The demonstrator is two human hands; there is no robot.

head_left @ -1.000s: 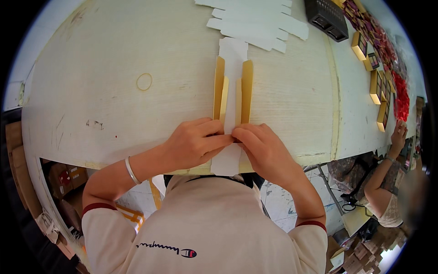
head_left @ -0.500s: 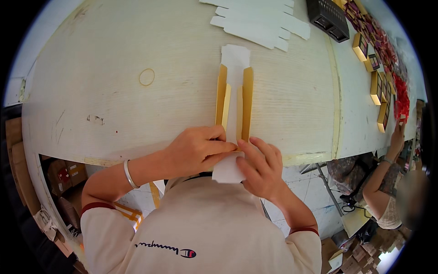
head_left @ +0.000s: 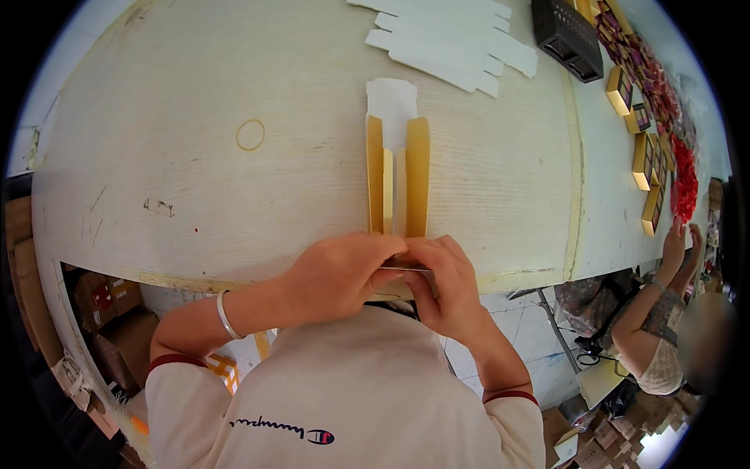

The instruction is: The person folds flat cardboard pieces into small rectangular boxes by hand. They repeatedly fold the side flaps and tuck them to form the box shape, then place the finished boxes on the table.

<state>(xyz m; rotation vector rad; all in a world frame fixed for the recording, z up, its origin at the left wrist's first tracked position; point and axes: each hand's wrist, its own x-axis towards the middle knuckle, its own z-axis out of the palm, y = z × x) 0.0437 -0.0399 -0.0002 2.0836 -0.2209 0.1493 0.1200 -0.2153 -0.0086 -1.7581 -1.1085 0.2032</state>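
Observation:
A part-folded cardboard box (head_left: 417, 172), gold on its side walls and white inside, lies lengthwise in front of me at the table's near edge. Its white far flap (head_left: 391, 99) lies flat and points away from me. My left hand (head_left: 344, 270) is closed on the near end of the box from the left, fingers bent over it. From the right, my right hand (head_left: 445, 281) pinches the same end, thumb below and fingers above. The near flap shows only as a thin edge between the hands; the fingers hide the rest.
White flat box blanks (head_left: 445, 39) lie at the far side. A thin rubber band (head_left: 251, 134) rests on the left. A black holder (head_left: 568, 39), small gold boxes (head_left: 644, 160) and red shredded filler (head_left: 684, 184) line the right, where another person's hands (head_left: 681, 246) work.
The near flap, earlier lying flat toward me, is now raised edge-on between my hands. My fingers have come closer together, and the box walls stand a little differently.

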